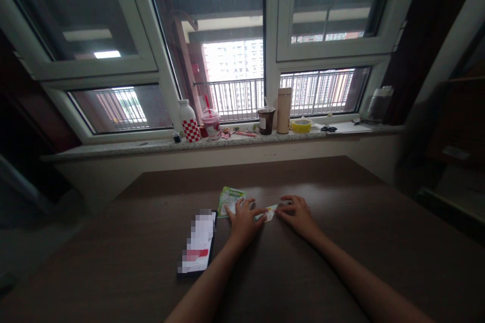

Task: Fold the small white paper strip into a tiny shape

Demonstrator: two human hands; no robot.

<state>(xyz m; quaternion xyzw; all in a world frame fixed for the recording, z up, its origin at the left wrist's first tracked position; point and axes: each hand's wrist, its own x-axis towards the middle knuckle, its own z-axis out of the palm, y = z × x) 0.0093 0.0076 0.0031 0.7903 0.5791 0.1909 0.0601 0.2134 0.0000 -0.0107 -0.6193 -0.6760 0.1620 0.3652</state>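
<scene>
Between my two hands is a small light-coloured card with a yellow and green print, low over the brown table. My left hand has its thumb and index finger at the card's left end, closed on it. The other fingers of that hand are spread over a small stack of green and white printed cards, partly covering it. On the other side, my right hand pinches the card's right end between thumb and fingertips. A phone with a lit, blurred-out screen lies left of my left forearm.
Brown table beneath a window. Along the stone sill stand a checkered bottle, a pink drink cup, a dark drink cup, a beige flask, yellow tape and black-handled scissors.
</scene>
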